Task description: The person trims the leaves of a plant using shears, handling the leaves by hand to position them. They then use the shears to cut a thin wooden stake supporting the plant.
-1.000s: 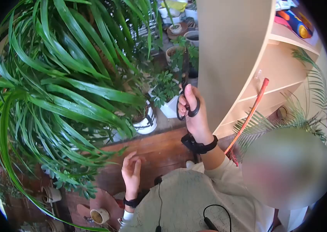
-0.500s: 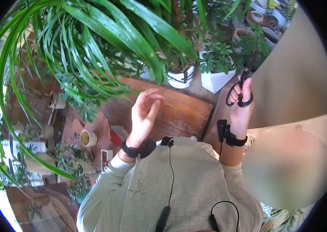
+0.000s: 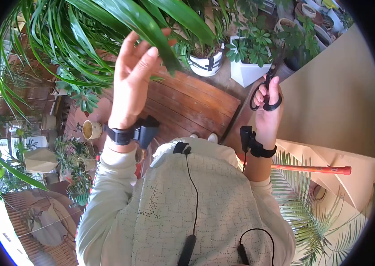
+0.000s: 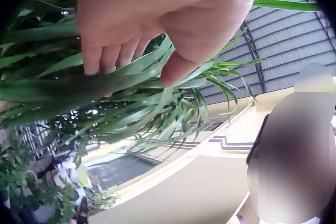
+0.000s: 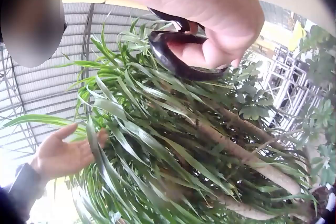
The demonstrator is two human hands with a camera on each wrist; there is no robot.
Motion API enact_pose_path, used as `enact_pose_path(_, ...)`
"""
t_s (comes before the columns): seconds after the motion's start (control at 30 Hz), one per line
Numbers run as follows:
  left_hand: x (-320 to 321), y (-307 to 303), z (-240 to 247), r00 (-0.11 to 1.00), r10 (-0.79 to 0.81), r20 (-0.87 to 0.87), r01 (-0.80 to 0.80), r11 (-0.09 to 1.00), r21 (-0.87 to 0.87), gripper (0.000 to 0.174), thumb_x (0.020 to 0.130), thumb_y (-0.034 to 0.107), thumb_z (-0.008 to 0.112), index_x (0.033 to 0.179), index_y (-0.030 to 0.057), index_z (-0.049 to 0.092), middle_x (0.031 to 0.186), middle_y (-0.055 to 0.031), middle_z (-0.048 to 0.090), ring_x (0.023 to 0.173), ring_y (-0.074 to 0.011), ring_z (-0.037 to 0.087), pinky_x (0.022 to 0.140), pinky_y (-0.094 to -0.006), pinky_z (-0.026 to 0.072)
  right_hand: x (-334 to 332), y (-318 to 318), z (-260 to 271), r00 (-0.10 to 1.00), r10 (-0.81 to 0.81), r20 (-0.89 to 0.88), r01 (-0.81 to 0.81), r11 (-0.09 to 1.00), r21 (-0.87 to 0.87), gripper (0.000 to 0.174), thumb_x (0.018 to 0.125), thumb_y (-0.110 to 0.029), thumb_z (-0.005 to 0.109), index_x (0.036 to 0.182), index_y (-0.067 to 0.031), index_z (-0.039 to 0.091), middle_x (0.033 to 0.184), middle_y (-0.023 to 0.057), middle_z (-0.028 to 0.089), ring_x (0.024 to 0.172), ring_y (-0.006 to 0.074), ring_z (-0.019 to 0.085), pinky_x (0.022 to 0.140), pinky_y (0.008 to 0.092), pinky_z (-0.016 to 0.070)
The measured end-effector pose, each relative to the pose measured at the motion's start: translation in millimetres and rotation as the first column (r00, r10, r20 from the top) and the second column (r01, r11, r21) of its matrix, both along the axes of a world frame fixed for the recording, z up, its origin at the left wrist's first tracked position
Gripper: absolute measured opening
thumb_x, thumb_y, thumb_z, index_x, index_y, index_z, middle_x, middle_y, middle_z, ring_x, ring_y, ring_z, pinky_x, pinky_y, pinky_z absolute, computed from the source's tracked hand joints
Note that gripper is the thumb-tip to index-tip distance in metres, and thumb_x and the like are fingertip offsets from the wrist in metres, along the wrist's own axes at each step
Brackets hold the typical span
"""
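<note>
My left hand (image 3: 129, 84) is raised at a large plant with long strap-like leaves, on the left of the head view. A broad green leaf (image 3: 149, 29) passes between its thumb and fingers; the fingertips show behind the leaf and the thumb stands apart on the near side. In the left wrist view, gaps show around the leaf (image 4: 131, 79) and the fingers are loosely bent. On the right, my right hand (image 3: 269, 113) grips black-handled scissors (image 5: 176, 66) through the handle loops, with the blades pointing away from me. Dark foliage makes the blades hard to see.
A striped white pot (image 3: 196, 68) and an angular white planter (image 3: 245, 73) stand beyond a reddish wooden platform (image 3: 196, 104). The curved beige cabinet panel (image 3: 329, 97) rises close to my right hand. An orange-red pole (image 3: 311, 169) and palm fronds (image 3: 294, 199) lie at lower right.
My left hand has risen from near my body up to the strap leaves, and a leaf now lies between its thumb and fingers. The right hand keeps holding the scissors; the head view has shifted.
</note>
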State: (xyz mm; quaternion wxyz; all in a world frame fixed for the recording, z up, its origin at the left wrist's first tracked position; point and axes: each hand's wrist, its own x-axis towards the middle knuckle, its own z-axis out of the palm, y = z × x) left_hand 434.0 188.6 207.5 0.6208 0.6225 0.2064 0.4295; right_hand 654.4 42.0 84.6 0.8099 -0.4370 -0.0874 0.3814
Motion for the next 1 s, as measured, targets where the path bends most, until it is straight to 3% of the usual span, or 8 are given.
enact_pose_path(0.1,8.7,-11.6,19.5,0.989,-0.115,0.096,0.118,0.993,-0.026,0.053,0.097,0.014,0.054,0.142,-0.0001,0.033,0.135,-0.0214,0.051,0.12,-0.0349,0.055,0.087,-0.0437,0.0549,-2.2,-2.9,-6.1,1.0,-0.007,-0.005,0.007,1.0,0.0,0.042,0.093,-0.046,0.06,0.106,-0.007,0.055,0.069,-0.0042,0.043,0.056,0.0056,0.041,0.051,0.022,0.0324)
enact_pose_path(0.33,25.2,-23.1,33.8,0.984,-0.146,0.102,0.149,0.988,-0.027,0.066,0.099,0.036,0.045,0.146,-0.0042,0.023,0.146,-0.0258,0.034,0.136,-0.0425,0.035,0.113,-0.051,0.03,-4.2,-14.6,-12.3,0.999,-0.036,-0.029,0.036,0.999,-0.004,0.038,0.093,-0.044,0.061,0.103,-0.0071,0.055,0.069,-0.0031,0.044,0.057,0.0068,0.042,0.05,0.0215,0.033)
enact_pose_path(0.43,27.7,-23.3,33.0,0.974,-0.169,0.149,0.186,0.977,-0.106,0.065,0.1,0.037,0.042,0.146,-0.004,0.022,0.148,-0.026,0.031,0.138,-0.0428,0.032,0.114,-0.0522,0.0272,-5.5,-17.7,-13.9,0.998,-0.063,-0.02,0.062,0.998,-0.003,0.038,0.093,-0.043,0.061,0.103,-0.0065,0.055,0.07,-0.0027,0.044,0.057,0.007,0.042,0.05,0.0214,0.0334)
enact_pose_path(0.47,29.3,-28.9,27.9,0.983,-0.143,0.112,0.142,0.99,0.015,0.07,0.095,0.043,0.054,0.145,0.0006,0.031,0.146,-0.023,0.038,0.135,-0.0406,0.037,0.108,-0.0511,0.0374,-5.7,-19.9,-12.9,0.997,-0.074,-0.023,0.074,0.997,-0.02,0.038,0.094,-0.043,0.061,0.103,-0.0063,0.055,0.069,-0.0026,0.045,0.057,0.0068,0.042,0.05,0.0213,0.0335)
enact_pose_path(0.57,30.8,-26.1,33.1,0.946,-0.139,0.293,0.215,0.944,-0.249,0.063,0.097,0.04,0.051,0.142,-0.0014,0.035,0.142,-0.0231,0.043,0.132,-0.0398,0.042,0.108,-0.0505,0.0384,-4.3,-25.3,-15.4,0.996,-0.085,-0.011,0.085,0.995,-0.047,0.039,0.094,-0.044,0.061,0.102,-0.006,0.055,0.069,-0.0027,0.044,0.056,0.0066,0.042,0.05,0.021,0.0338)
enact_pose_path(0.7,14.2,-2.0,10.8,0.967,-0.172,0.188,0.193,0.976,-0.099,0.056,0.101,0.028,0.041,0.144,-0.0054,0.027,0.143,-0.025,0.039,0.131,-0.0404,0.043,0.111,-0.0499,0.0331,-3.5,-30.9,-23.9,0.997,-0.077,-0.009,0.076,0.996,-0.05,0.04,0.094,-0.045,0.06,0.102,-0.006,0.055,0.068,-0.003,0.043,0.056,0.006,0.042,0.05,0.0201,0.034)
enact_pose_path(0.77,4.0,8.0,-5.2,0.995,0.101,-0.006,-0.1,0.99,0.099,0.047,0.094,0.009,0.058,0.137,-0.0003,0.042,0.124,-0.0161,0.058,0.109,-0.0267,0.061,0.093,-0.0364,0.0494,-2.2,-35.4,-28.7,0.998,-0.068,-0.007,0.068,0.996,-0.058,0.04,0.093,-0.045,0.061,0.101,-0.006,0.055,0.068,-0.003,0.043,0.056,0.0058,0.042,0.05,0.0197,0.0339)
enact_pose_path(1.0,-13.5,36.0,-42.2,0.89,0.416,-0.185,-0.386,0.905,0.177,0.047,0.087,0.003,0.066,0.13,0.0005,0.046,0.12,-0.0093,0.057,0.101,-0.0181,0.058,0.088,-0.0306,0.0433,2.5,-39.5,-49.4,0.994,-0.109,-0.014,0.107,0.987,-0.122,0.04,0.093,-0.045,0.061,0.1,-0.0064,0.054,0.068,-0.0033,0.043,0.056,0.0053,0.042,0.05,0.0188,0.0338)
